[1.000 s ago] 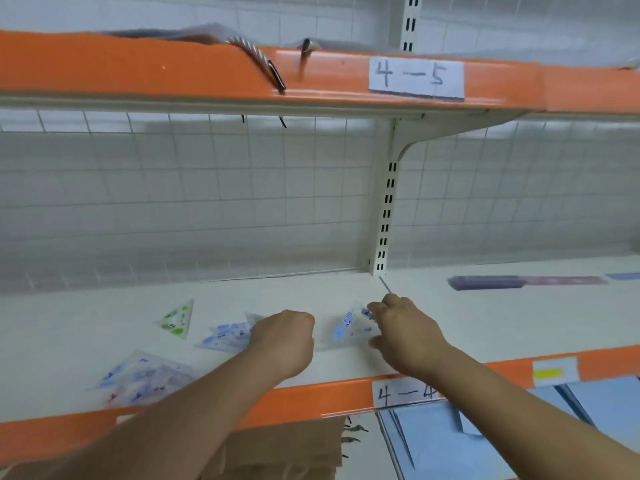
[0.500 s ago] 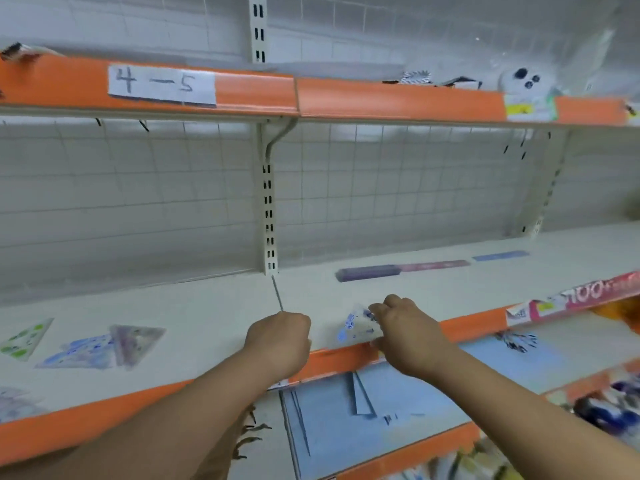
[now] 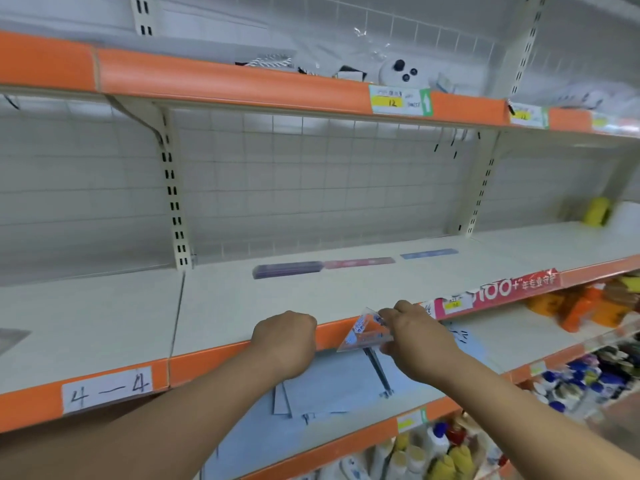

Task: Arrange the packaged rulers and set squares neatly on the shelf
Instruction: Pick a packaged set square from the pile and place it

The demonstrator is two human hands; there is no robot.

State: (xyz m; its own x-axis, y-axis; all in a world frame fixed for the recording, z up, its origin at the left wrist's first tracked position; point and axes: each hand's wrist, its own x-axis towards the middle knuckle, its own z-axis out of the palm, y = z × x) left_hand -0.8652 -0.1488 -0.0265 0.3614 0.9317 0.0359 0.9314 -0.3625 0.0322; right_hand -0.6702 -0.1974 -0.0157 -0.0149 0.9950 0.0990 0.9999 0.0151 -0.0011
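My right hand [image 3: 415, 336] pinches a clear packaged set square [image 3: 365, 332] with blue print, held in the air just in front of the orange front edge of the white shelf [image 3: 242, 306]. To its left my left hand [image 3: 285, 339] is curled into a fist, and nothing shows in it. At the back of the shelf three packaged rulers lie end to end: a purple one [image 3: 287, 270], a pink one [image 3: 358, 263] and a blue one [image 3: 429, 253]. A grey triangular pack [image 3: 12, 337] shows at the far left edge.
Above is another orange-edged shelf with a white plush toy [image 3: 398, 72]. Below lie blue sheets [image 3: 332, 386], and bottles [image 3: 433, 452] stand lower still. Orange packs [image 3: 581, 306] and a yellow item [image 3: 597, 211] are at the right. A 4-4 label [image 3: 107, 388] marks the shelf edge.
The view has swung right, away from the scattered set squares. Both hands travelled right along the shelf, the right hand carrying the set square out over the front edge.
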